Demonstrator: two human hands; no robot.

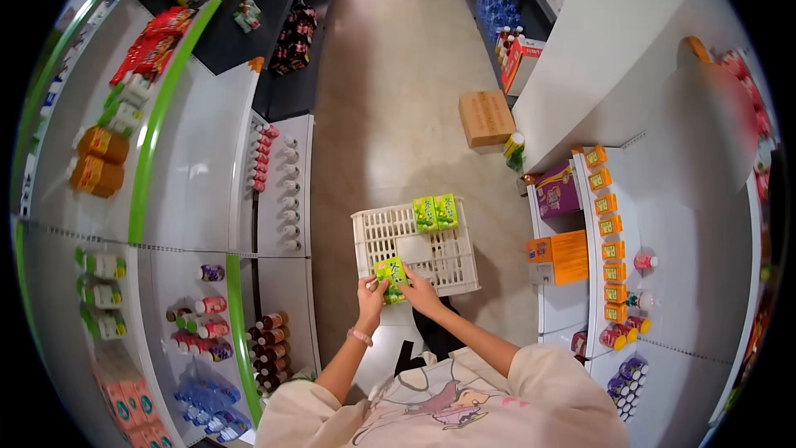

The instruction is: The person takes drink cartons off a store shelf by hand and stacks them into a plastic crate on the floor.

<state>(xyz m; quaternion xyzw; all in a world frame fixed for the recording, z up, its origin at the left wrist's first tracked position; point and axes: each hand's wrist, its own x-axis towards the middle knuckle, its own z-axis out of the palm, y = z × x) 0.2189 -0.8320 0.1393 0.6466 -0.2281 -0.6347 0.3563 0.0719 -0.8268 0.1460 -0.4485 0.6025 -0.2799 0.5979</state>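
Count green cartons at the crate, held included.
3. One green carton between the left hand and right hand; two more side by side at the far-right corner of the white crate. Others may be hidden.

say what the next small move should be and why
Perhaps lower the held box beside the two green boxes at the far right corner of the crate: the left hand and right hand hold it over the near side, and room shows left of that pair.
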